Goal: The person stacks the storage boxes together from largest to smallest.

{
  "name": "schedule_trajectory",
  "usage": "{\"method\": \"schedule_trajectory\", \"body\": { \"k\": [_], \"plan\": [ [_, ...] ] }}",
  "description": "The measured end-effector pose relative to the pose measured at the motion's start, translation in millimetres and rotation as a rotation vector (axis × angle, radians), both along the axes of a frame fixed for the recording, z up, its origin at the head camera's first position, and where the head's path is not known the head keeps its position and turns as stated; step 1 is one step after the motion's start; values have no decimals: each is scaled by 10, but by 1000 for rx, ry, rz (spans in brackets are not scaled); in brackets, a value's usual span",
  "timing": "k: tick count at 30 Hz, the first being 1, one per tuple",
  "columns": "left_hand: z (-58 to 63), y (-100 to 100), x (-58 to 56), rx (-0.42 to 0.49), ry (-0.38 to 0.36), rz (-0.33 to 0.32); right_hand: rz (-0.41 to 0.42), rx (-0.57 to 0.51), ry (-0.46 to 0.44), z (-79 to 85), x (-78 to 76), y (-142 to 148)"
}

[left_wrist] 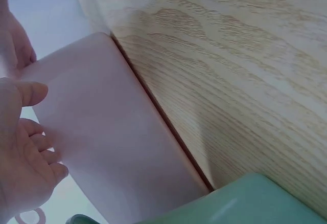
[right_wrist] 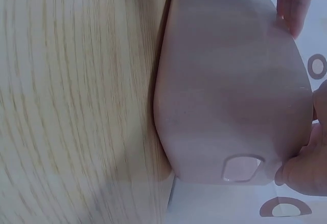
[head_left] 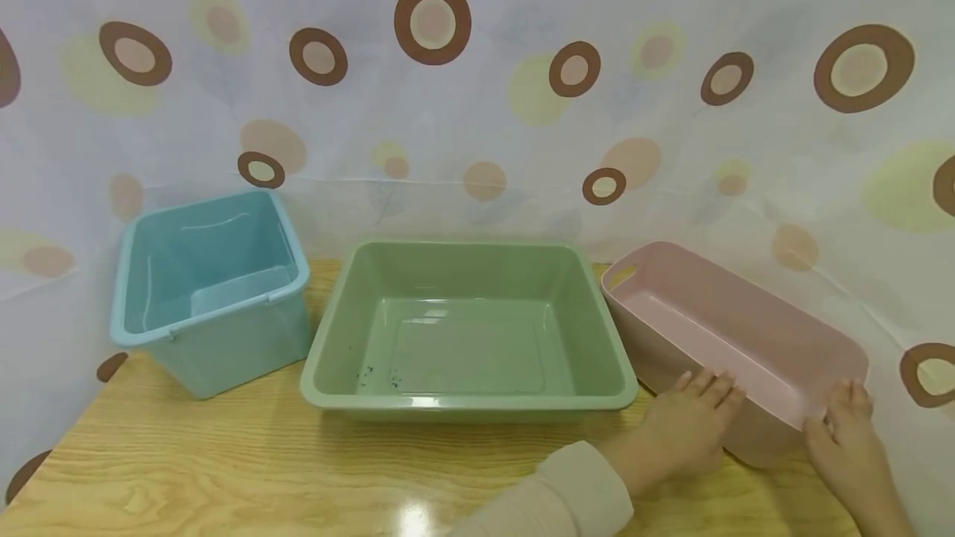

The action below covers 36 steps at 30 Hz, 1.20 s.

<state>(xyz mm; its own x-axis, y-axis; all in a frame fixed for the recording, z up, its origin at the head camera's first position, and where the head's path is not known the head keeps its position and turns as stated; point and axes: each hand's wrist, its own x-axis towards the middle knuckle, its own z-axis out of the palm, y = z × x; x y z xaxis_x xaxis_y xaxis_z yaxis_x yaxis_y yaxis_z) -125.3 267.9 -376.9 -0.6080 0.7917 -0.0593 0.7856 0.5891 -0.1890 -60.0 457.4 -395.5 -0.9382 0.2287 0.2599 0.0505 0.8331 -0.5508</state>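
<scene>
A long pink plastic bin (head_left: 746, 338) with a handle slot at its far end stands at an angle on the right of the table. My left hand (head_left: 694, 417) rests over its near long rim, fingers reaching over the edge; in the left wrist view its thumb (left_wrist: 34, 93) stands apart from the other fingers, over the outer wall. At the bin's near right corner, my right hand (head_left: 850, 437) grips the rim, fingers over the inside. The right wrist view shows the right thumb (right_wrist: 294, 175) against the outside, close to another handle slot (right_wrist: 242, 168).
A wide green tub (head_left: 470, 346) sits mid-table beside the pink bin, with small dark specks in its front left corner. Further left stands a deeper blue bin (head_left: 224, 330). All are on a wood-grain table (head_left: 246, 462), backed by a patterned white cloth (head_left: 462, 106).
</scene>
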Motion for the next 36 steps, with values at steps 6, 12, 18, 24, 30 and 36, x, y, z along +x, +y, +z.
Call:
{"method": "schedule_trajectory", "body": {
  "k": [6, 12, 18, 24, 30, 36],
  "plan": [
    [-16, -16, -60, -3, -6, -12, -5, -35, -34, 14, 16, 24],
    [-6, -62, -127, -6, -9, 9, 12, -45, -14, 6, 21, 73],
    [21, -116, -187, -11, -18, 45, 20, -25, 46, -31, 30, 131],
    [43, -191, -236, -40, 10, 54, -10, -62, 17, -18, 29, 169],
    [69, -244, -267, -38, 22, 53, -11, -59, -2, -5, 35, 202],
    [90, -300, -317, -36, 19, 72, -25, -55, 47, -26, 48, 244]
  ]
}}
